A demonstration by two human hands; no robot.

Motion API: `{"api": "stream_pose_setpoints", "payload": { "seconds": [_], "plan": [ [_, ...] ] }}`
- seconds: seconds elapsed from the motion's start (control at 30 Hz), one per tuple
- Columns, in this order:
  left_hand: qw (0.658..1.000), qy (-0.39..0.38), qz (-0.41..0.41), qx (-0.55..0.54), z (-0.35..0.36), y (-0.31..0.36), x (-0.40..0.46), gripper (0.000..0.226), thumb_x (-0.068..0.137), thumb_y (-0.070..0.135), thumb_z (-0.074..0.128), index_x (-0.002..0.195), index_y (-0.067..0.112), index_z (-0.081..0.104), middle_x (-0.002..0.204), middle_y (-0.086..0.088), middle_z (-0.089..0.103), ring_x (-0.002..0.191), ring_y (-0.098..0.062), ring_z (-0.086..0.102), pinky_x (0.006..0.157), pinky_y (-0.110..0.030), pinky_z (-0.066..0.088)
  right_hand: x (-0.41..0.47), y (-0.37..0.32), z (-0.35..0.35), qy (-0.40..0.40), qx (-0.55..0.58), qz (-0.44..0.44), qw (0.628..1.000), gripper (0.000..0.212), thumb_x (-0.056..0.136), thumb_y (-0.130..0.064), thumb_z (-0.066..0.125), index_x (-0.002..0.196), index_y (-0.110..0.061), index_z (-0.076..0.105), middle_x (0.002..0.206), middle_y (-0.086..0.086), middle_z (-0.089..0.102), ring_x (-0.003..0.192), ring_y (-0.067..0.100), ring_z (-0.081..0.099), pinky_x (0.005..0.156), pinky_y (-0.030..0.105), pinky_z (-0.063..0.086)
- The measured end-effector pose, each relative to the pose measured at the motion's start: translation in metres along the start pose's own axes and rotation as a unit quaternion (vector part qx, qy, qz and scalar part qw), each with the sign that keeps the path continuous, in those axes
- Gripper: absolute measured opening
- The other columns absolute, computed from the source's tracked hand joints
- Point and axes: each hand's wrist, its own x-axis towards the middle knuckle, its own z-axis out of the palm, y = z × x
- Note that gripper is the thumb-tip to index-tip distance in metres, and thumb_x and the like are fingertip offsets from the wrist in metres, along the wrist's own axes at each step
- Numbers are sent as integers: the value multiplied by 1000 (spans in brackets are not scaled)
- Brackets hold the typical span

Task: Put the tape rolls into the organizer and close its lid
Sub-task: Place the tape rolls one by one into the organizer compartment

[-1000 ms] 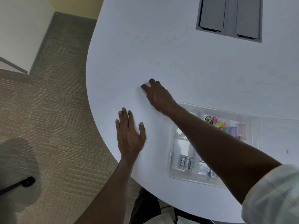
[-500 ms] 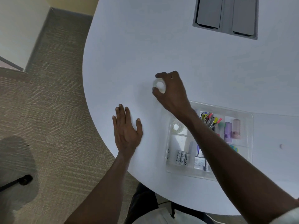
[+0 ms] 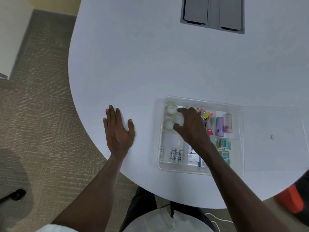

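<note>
A clear plastic organizer [image 3: 200, 170] lies on the white table near its front edge, its transparent lid [image 3: 274, 139] folded open flat to the right. In its top-left compartment sit two clear tape rolls, one at the back [image 3: 171, 109] and one nearer me [image 3: 168, 125]. My right hand [image 3: 192, 126] reaches into that compartment, fingers curled around a third clear tape roll [image 3: 178, 118] held between the other two. My left hand [image 3: 117, 131] rests flat on the table left of the organizer, fingers spread.
Other compartments hold batteries [image 3: 175, 154], coloured clips [image 3: 204, 114], purple and pink tubes [image 3: 223, 125], sticky notes [image 3: 224, 144]. A grey cable hatch [image 3: 212, 14] is set in the table's far side. Carpet lies left; an orange object [image 3: 291, 200] sits lower right.
My right hand lifted a tape roll from the table left of the organizer and carried it right into the top-left compartment. My left hand stayed flat.
</note>
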Motion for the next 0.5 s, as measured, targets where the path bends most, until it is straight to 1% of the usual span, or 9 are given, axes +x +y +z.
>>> {"api": "stream_pose_setpoints", "payload": {
  "seconds": [0.07, 0.13, 0.27, 0.43, 0.5],
  "plan": [
    [1000, 1, -1, 0, 0, 0, 0, 66, 103, 39, 44, 156, 3, 30, 169, -15, 19, 159, -27, 13, 129, -47, 16, 1, 2, 6, -13, -12, -1, 1000, 56, 77, -14, 74, 128, -2, 54, 115, 21, 61, 106, 36, 59, 89, 39, 47],
    [1000, 6, 0, 4, 0, 0, 0, 66, 103, 40, 44, 156, 3, 31, 168, -15, 20, 159, -27, 14, 129, -47, 17, 2, 2, 10, -16, -18, -8, 1000, 51, 76, -13, 73, 122, 0, 56, 111, 20, 62, 100, 37, 61, 84, 40, 49],
    [1000, 7, 1, 5, 1, 0, 0, 66, 103, 41, 43, 155, 3, 31, 168, -15, 20, 159, -27, 14, 129, -47, 17, 9, -2, 15, -9, -10, 3, 1000, 49, 76, -15, 75, 118, -3, 54, 106, 17, 64, 95, 35, 62, 80, 39, 50],
    [1000, 8, -2, 0, 2, 0, 0, 66, 103, 42, 42, 155, 4, 31, 168, -14, 21, 159, -27, 14, 129, -47, 17, 15, -8, 21, -30, -21, 28, 999, 53, 77, -17, 78, 120, -2, 50, 105, 17, 67, 99, 35, 63, 80, 39, 49],
    [1000, 11, -2, 0, 3, -1, 0, 66, 103, 43, 42, 155, 4, 32, 168, -14, 21, 159, -27, 15, 129, -47, 17, 15, -8, 21, -38, -4, 35, 999, 56, 78, -16, 79, 122, -1, 49, 105, 19, 68, 99, 36, 64, 81, 38, 49]
  ]
}}
